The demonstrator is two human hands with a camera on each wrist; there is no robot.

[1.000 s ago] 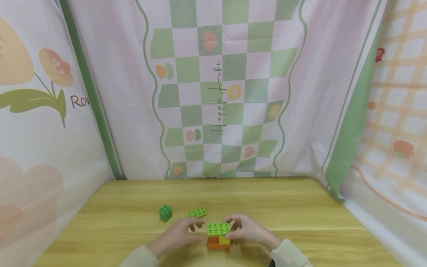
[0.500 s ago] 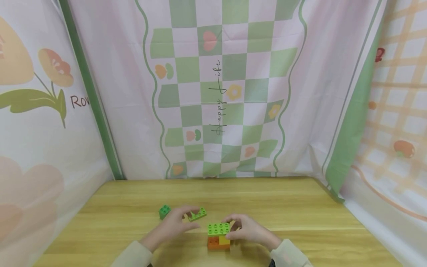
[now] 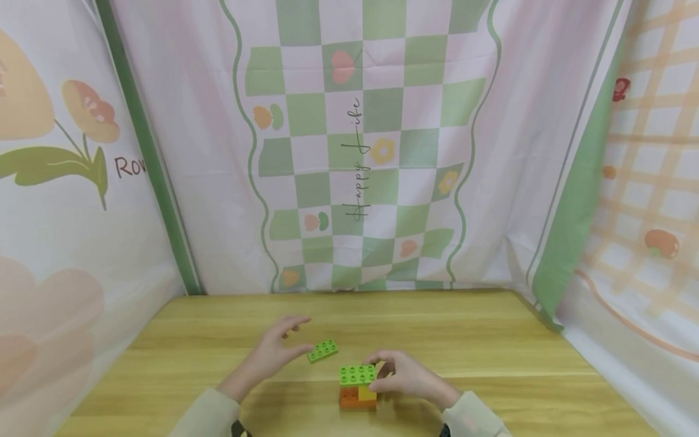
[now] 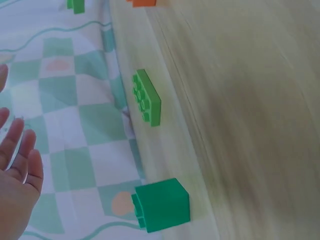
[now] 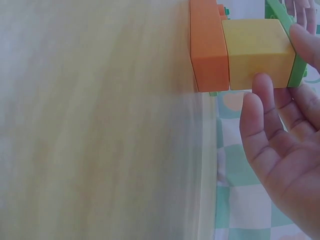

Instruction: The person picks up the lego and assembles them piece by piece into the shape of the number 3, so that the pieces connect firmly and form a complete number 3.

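- The toy brick stack (image 3: 358, 386) stands upright near the worktop's (image 3: 469, 346) near edge, studs up.
- Its top light-green brick (image 3: 357, 375) lies flat, long axis running left to right across the person's front.
- Below it, the yellow block (image 5: 257, 52) sits over the right half of the orange brick (image 3: 349, 399), whose left studs show; the orange brick's long axis also runs left to right.
- The loose green brick (image 3: 323, 351) lies flat beyond the stack and to its left, studs up, long axis slanting from near left to far right.
- The dark-green block (image 4: 162, 205) stands studs up, near the left hand (image 3: 269, 352).
- The left hand reaches forward and to the right, raised above the worktop, its fingers apart and holding nothing, thumb spread from the rest.
- The right hand (image 3: 406, 376) comes in from the right, fingers bent and clamped on the stack's right end, thumb on the near side.
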